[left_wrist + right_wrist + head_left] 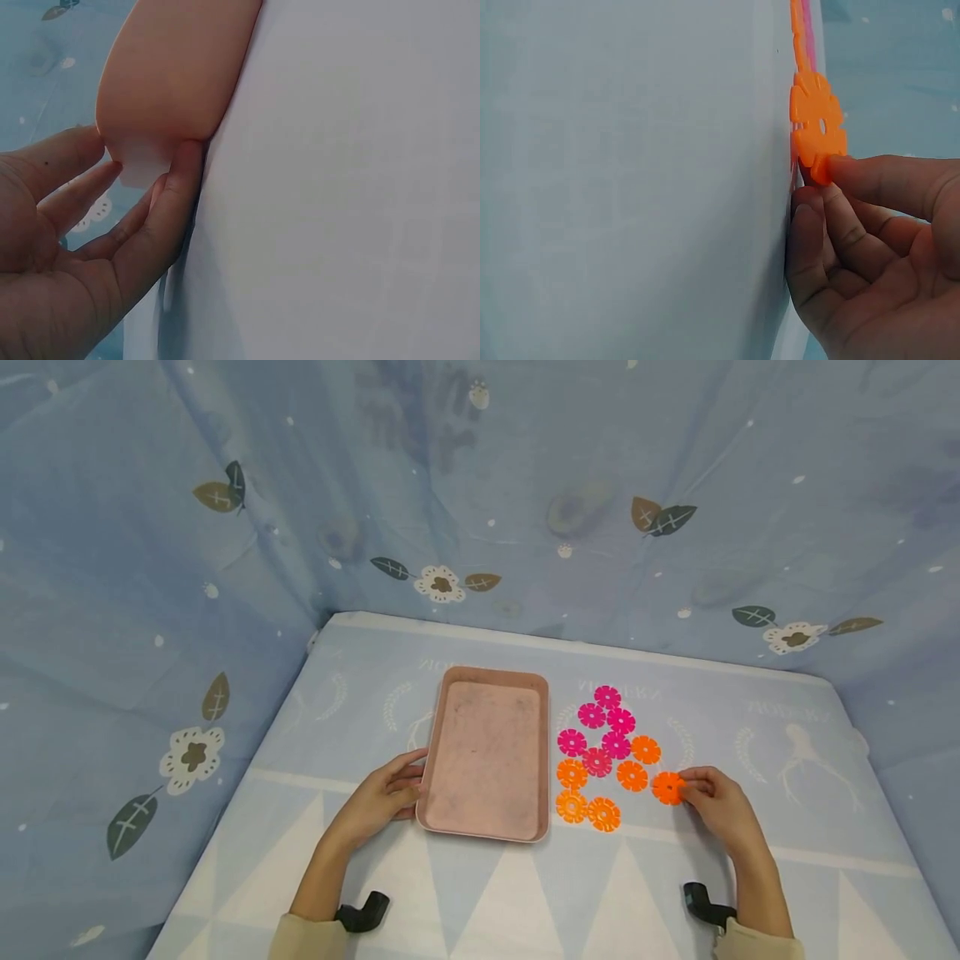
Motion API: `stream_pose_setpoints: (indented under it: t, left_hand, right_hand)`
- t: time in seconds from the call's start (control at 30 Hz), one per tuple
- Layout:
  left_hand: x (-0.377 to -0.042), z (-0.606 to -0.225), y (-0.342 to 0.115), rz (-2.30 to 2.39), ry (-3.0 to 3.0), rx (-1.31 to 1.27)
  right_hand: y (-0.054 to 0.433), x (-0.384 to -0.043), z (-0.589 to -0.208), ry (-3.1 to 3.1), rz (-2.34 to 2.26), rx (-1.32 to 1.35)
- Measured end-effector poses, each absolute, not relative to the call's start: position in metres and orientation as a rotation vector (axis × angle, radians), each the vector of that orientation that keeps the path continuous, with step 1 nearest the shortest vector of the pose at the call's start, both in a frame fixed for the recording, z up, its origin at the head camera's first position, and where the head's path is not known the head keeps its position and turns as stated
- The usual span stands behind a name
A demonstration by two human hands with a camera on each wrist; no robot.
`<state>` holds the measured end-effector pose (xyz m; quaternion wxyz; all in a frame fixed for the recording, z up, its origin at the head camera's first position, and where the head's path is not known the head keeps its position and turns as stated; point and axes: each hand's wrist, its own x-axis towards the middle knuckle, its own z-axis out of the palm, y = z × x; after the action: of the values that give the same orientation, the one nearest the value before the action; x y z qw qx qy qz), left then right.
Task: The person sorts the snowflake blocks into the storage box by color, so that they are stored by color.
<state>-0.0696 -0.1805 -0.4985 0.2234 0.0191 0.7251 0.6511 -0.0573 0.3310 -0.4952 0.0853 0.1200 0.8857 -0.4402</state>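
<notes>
Pinching orange disc (666,788) by edge: right fingers (885,178), tray (491,760) well apart.

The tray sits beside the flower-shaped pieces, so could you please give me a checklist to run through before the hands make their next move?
1. Tray open side up: ok.
2. Left hand in contact with the tray: ok, its fingers touch the left side.
3. Right hand has hold of a piece: ok, it pinches an orange piece at the edge.
4. Held piece fully lifted off the table: cannot tell.
5. Pink pieces out of the right hand's grasp: ok, they lie between the tray and that hand.
6. Firmness of either hand's hold: cannot tell.
</notes>
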Motion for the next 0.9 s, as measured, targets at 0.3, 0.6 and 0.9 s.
stream_pose_setpoints:
  t: [0.3,0.6,0.9]
  left_hand:
    - [-0.069,-0.497,-0.181,1.8,1.984,0.091]
    - [-0.069,-0.496,-0.18,1.795,1.988,0.077]
    - [-0.069,-0.498,-0.18,1.795,1.992,0.068]
  right_hand:
    - [0.33,-0.059,-0.488,2.602,-1.417,0.356]
    - [0.319,-0.079,-0.471,2.588,-1.48,0.294]
    - [0.288,-0.109,-0.453,2.526,-1.643,0.224]
